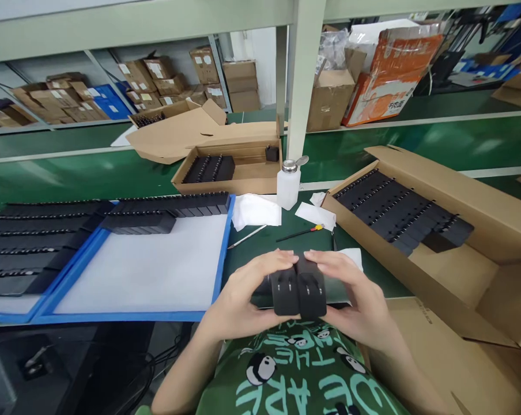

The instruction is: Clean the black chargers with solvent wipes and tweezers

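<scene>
Side by side in front of my chest are two black plug-in power adapters, their metal prongs facing me. My left hand (247, 294) is closed round the left adapter (285, 294), thumb below and fingers on top. In the same way my right hand (355, 294) grips the right adapter (312, 297). The two adapters touch, or nearly so, along their inner sides. Just beyond my hands lie a black stick with a yellow and red tip (301, 233), a thin pen-like tool (246, 237) and white wipes (256, 211).
On the left, blue-rimmed trays (139, 276) hold rows of black adapters. An open carton (480, 282) on the right holds more, as does a smaller carton (247, 185) behind. A white pump bottle (289, 187) stands by the shelf post (301, 80).
</scene>
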Motion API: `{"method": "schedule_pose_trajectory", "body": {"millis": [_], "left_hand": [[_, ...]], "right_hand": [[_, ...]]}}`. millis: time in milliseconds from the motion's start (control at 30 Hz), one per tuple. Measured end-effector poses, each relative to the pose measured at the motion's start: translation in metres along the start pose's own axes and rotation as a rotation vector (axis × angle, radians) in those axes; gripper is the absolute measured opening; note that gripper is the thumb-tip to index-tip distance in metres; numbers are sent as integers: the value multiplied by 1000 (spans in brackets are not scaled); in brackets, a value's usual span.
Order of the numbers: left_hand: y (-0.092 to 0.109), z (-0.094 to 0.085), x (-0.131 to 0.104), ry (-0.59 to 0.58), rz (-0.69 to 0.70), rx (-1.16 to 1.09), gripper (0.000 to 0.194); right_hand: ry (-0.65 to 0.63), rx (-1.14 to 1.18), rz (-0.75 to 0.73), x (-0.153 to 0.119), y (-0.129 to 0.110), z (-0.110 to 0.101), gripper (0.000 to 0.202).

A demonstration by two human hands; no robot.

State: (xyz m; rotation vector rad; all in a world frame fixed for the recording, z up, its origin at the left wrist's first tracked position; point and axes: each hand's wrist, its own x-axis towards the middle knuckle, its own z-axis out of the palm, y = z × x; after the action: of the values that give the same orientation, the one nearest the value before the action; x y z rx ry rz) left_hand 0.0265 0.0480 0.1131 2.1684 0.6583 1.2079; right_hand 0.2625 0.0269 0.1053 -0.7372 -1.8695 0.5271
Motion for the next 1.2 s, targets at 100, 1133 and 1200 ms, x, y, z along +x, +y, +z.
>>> {"method": "schedule_pose_trajectory", "body": {"millis": [100, 1133, 1200], "left_hand": [[-19, -1, 10, -26, 32, -28, 70], [58, -87, 142, 31, 701, 245, 74], [61, -89, 138, 32, 696, 246, 75]], "right_hand": [[-17, -29, 31, 6, 13, -2, 59], [120, -184, -487, 133, -48, -56, 67], [112, -176, -483, 132, -52, -55, 66]]}}
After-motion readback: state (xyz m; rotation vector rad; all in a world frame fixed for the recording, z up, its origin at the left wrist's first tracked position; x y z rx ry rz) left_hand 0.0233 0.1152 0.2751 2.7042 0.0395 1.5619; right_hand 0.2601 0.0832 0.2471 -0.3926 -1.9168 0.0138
